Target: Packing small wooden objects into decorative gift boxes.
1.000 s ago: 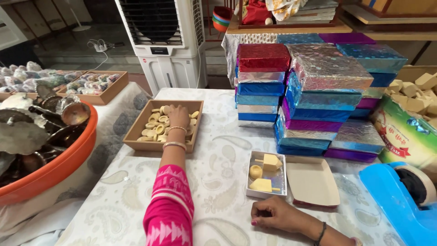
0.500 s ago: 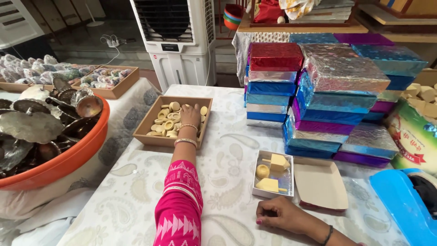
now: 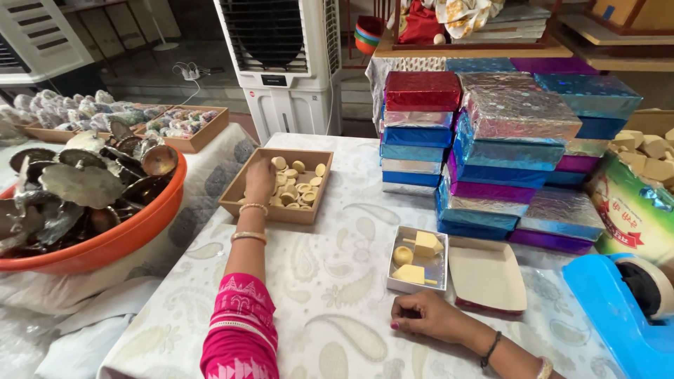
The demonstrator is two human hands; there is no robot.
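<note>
Dozens of pale round pieces [image 3: 298, 188] lie loose in a brown tray [image 3: 246, 208] near the far edge of the table [image 3: 330, 295], in front of a white cooler [image 3: 281, 63]. The left hand [image 3: 260, 179] reaches into the tray's left part, fingers curled down among the pieces; whether it has one pinched I cannot tell, since the fingertips are hidden behind the hand.

The small white box [image 3: 400, 281] sits well apart from the tray, nearer the person, already holding one round piece and two yellow block-shaped ones. The right hand [image 3: 425, 316] rests on the table just beside the box's near edge, loosely closed and holding nothing. The box's lid [image 3: 488, 274] lies open-side up, touching its right side.

Judging from this layout, a clean pick would take a single piece by its rim with fingertips rather than scooping, so neighbours stay put, while the right hand steadies the box. A stack of foil-wrapped boxes [image 3: 491, 140] stands behind; an orange basin [image 3: 119, 231] sits left.
</note>
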